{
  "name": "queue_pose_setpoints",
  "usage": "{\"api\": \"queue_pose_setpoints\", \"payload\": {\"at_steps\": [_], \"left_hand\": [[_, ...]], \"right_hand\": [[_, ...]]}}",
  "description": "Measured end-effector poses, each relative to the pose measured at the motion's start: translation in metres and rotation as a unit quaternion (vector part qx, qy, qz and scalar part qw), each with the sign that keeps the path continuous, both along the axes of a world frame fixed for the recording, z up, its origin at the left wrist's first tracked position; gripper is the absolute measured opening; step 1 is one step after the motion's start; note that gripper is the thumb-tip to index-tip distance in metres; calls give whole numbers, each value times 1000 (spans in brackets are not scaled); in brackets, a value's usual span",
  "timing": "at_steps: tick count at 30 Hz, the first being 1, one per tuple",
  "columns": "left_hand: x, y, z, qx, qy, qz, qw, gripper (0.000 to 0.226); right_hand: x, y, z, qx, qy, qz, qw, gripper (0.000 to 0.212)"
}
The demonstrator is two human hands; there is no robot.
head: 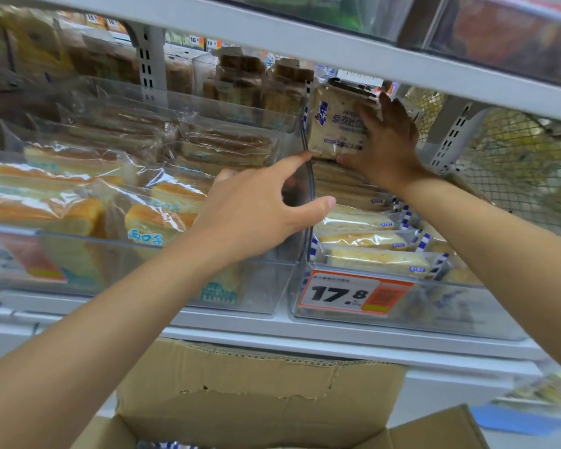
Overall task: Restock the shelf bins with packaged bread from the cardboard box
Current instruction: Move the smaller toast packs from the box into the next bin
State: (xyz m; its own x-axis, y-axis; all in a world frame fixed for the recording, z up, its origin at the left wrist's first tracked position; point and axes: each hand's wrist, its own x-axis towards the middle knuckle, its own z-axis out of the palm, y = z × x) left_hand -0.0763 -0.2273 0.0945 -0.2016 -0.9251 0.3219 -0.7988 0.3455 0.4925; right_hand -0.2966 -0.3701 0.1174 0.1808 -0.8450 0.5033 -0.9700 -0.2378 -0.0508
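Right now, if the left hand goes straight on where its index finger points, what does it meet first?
Most likely the bread packet, at its lower left corner; the left hand looks almost there.

We note shop, grocery bread aisle. Orange price tag reading 17.8 on clear bin front. Packaged bread in rows. Small price labels behind. Slotted metal upright. Open cardboard box below shelf.
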Motion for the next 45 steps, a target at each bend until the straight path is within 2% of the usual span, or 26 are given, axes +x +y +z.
{"api": "queue_pose_setpoints", "payload": {"at_steps": [3,8,11,14,17,20,23,26,29,31,34,37,39,41,42,44,45], "left_hand": [[-1,3,3,-2,-17,4,1000,73],[-3,9,6,-39,-15,15,999,75],[-7,23,14,-126,-40,48,990,58],[-19,53,19,-164,-14,46,985,26],[-28,93,6,-86,64,15,994,12],[-25,125,-38,47,66,24,996,15],[-7,152,-99,185,60,35,980,15],[21,176,-155,280,42,57,957,12],[48,191,-202,336,39,95,936,11],[58,196,-229,365,43,108,924,11],[65,202,-255,391,74,108,911,8],[62,207,-266,412,99,99,900,6],[59,210,-269,426,123,114,889,9],[55,210,-266,461,174,148,858,19],[52,208,-263,510,235,169,810,29],[41,202,-252,635,385,184,644,46],[37,199,-249,656,435,187,587,46]], "right_hand": [[1,17,4,1,-3,35,999,92],[5,63,9,62,-57,55,995,48],[7,107,6,72,-95,87,989,32],[5,150,2,46,-115,117,985,15],[3,191,-6,24,-137,123,983,7],[4,232,-35,54,-160,140,976,9],[7,263,-89,186,-161,155,957,10],[7,289,-159,353,-146,149,912,17],[5,303,-228,448,-80,142,879,40],[4,305,-264,462,-40,112,879,52],[1,303,-304,471,-47,46,880,60],[0,304,-333,441,-4,41,897,46],[1,306,-339,395,-27,59,917,32],[5,309,-334,344,-103,100,928,28],[11,312,-327,317,-136,136,929,28],[25,323,-308,296,-163,229,913,34],[32,328,-299,319,-153,274,894,37]]}}
